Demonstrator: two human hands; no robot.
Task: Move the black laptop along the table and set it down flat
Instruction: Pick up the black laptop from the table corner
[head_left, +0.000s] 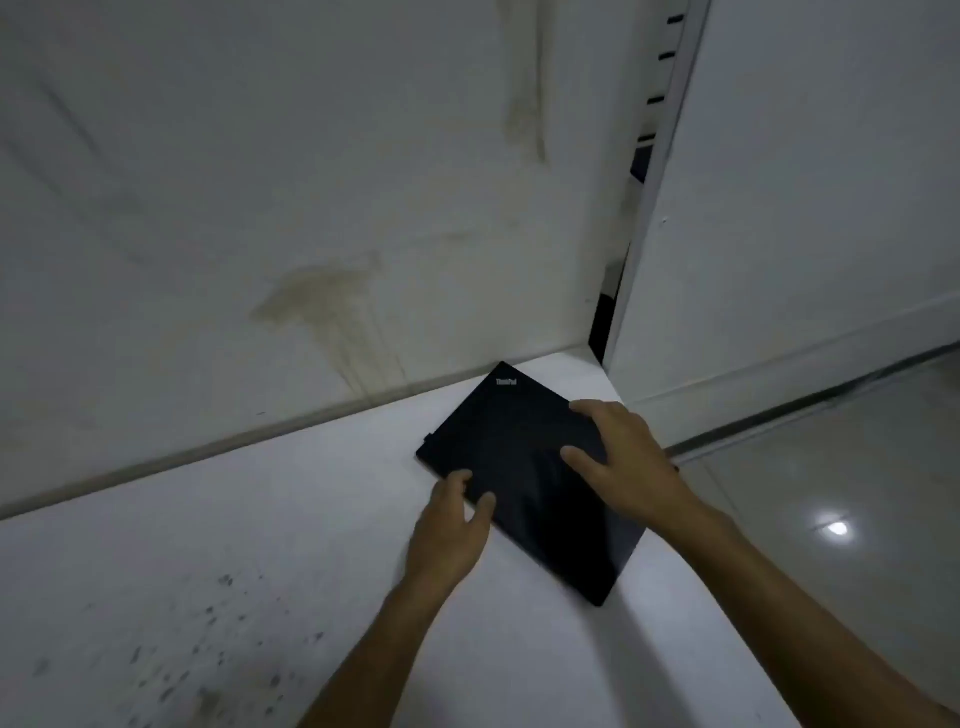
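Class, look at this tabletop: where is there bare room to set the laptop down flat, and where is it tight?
Free: the white table left of the black laptop, bordered by the stained wall behind and dark specks nearer. Crowded: the far right corner, where left hand and right hand are on the laptop, hemmed by wall and white panel.

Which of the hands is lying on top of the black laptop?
The right hand: its fingers are spread across the lid of the black laptop. The left hand only grips the lid's edge from the side.
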